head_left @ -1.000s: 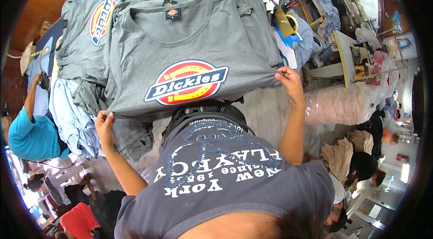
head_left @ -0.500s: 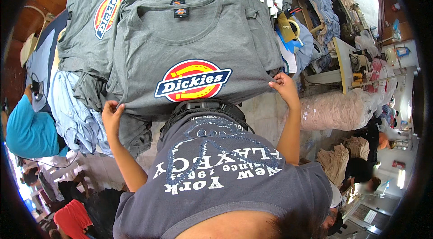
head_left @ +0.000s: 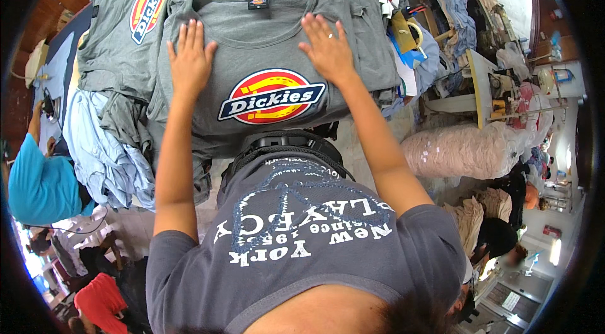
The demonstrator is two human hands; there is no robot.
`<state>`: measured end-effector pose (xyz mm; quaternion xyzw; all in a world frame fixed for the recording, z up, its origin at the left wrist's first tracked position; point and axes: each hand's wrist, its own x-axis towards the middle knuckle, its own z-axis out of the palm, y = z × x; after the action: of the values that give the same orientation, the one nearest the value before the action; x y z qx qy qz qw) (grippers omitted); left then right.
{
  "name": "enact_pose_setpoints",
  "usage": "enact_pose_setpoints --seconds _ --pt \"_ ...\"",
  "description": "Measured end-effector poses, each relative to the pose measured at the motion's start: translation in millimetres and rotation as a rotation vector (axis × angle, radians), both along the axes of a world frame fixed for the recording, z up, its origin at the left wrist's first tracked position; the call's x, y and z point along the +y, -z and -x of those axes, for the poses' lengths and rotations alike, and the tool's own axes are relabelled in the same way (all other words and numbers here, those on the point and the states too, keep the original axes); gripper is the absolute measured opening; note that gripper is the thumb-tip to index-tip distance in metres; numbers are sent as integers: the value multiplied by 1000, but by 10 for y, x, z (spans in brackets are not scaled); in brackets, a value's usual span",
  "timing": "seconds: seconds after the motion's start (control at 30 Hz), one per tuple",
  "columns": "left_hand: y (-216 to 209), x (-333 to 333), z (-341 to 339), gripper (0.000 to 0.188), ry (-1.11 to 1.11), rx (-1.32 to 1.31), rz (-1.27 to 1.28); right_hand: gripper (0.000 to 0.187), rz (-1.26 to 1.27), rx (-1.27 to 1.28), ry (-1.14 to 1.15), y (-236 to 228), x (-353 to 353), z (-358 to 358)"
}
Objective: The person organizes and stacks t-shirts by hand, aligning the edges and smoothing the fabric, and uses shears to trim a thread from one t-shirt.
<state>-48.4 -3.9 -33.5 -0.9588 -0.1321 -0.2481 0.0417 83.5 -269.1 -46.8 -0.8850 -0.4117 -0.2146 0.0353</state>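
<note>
A grey T-shirt point(head_left: 255, 57) with a wide neckline and a red, yellow and blue printed emblem lies front side up on a stack of similar shirts. My left hand point(head_left: 190, 60) rests flat on it beside the left end of the neckline, fingers spread. On the other side, my right hand point(head_left: 328, 49) presses flat near the neckline's right end, its fingers apart too. Neither hand grips the cloth. A small dark neck label point(head_left: 258, 3) shows inside the collar, between and beyond my hands. The shirt's lower edge hangs toward my waist.
Another grey shirt pile point(head_left: 116, 38) adjoins on the left, with light blue garments point(head_left: 107, 151) below it. At right lie a roll of tape point(head_left: 416, 36) and a plastic-wrapped pinkish bundle point(head_left: 463, 152). A person in a blue top point(head_left: 44, 179) works at far left.
Both hands have let go of the shirt's lower corners and moved up onto its chest, now lying flat. The shirt's lower edge has dropped, and its front looks smoother.
</note>
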Motion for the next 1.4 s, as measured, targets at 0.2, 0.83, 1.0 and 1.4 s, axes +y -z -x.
enact_pose_setpoints --seconds 0.2,0.83,1.0,1.4 --pt "7 630 -542 50 80 -40 175 49 -109 -84 42 -48 247 -738" --pt "-182 1197 -1017 41 186 38 318 29 -410 87 19 -334 465 -1437" --pt "-172 1110 -1006 41 120 15 310 32 -339 105 34 -296 477 -1484" --pt "-1224 816 -51 33 314 66 643 34 -149 824 -412 -1416 -168 -880"
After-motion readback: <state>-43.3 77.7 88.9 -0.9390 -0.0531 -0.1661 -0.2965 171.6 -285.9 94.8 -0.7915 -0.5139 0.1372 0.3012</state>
